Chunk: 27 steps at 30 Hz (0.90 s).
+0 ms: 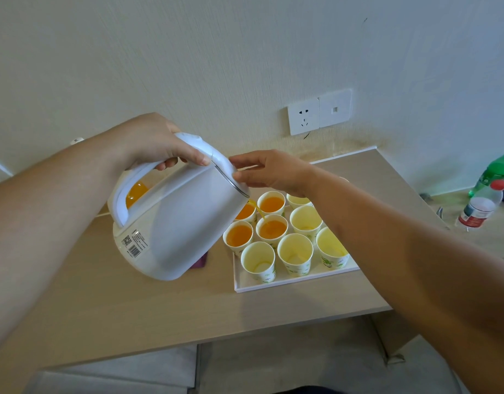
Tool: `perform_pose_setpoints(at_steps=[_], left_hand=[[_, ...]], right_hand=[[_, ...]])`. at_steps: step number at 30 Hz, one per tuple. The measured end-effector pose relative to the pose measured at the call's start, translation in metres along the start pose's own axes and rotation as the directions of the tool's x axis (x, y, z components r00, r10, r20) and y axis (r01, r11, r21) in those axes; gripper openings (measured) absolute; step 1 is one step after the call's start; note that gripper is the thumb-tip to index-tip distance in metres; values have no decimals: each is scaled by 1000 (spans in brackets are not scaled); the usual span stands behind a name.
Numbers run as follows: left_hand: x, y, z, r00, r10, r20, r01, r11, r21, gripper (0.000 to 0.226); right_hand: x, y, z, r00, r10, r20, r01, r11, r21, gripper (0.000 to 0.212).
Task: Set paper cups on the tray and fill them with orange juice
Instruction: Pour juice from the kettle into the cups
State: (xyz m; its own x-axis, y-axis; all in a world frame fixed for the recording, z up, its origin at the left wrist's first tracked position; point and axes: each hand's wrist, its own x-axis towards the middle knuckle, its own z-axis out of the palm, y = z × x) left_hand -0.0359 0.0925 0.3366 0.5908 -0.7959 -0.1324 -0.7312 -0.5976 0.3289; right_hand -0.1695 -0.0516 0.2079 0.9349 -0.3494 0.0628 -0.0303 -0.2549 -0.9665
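Left hand (pixel 159 146) is wrapped round the handle (pixel 123 200) of the white kettle (pixel 188 223), with the thumb laid forward along the top. The weight is carried there. Right hand (pixel 273 172) is not gripping: its fingers are held fairly straight against the lid (pixel 216 157) near the spout, apparently to hold it down.

Kettle is tipped spout-down, its long axis running from the handle at left to the spout at right. A thin juice stream (pixel 259 213) is dropped into the centre cup (pixel 272 229), judged nearly full.

Tray (pixel 273 285) is set on the table (pixel 117 302), with nine paper cups in a three-by-three block.
- Juice is seen in four: centre, back-middle cup (pixel 271 204), middle-left cup (pixel 239 236) and back-left cup (pixel 245 212), the last half hidden by the spout.
- Five are seen empty: back-right cup (pixel 297 199), middle-right cup (pixel 305 220), front-left cup (pixel 257 258), front-middle cup (pixel 294 253) and front-right cup (pixel 330 248).

Placing is judged done and filling is close to half done. The empties all lie right of the spout or nearer the body. The next move is expected to be: kettle levelled, then shifted right or drawn back. The right forearm is stretched over the right-hand side of the tray, so clearance there should be watched. Drips between cups are the likely fault.

Two bottles (pixel 481 206) are stood well off to the right.
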Motion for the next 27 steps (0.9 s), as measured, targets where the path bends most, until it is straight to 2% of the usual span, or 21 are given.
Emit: perform_pose_setpoints(at_steps=[18, 27], left_hand=[[7, -8, 21, 999, -37, 29, 39, 997, -59, 40], [10, -19, 37, 991, -81, 105, 102, 971, -218, 30]], right_hand=[[3, 19, 5, 996, 84, -7, -84, 996, -8, 51], [-3, 22, 6, 992, 120, -39, -124, 987, -101, 47]])
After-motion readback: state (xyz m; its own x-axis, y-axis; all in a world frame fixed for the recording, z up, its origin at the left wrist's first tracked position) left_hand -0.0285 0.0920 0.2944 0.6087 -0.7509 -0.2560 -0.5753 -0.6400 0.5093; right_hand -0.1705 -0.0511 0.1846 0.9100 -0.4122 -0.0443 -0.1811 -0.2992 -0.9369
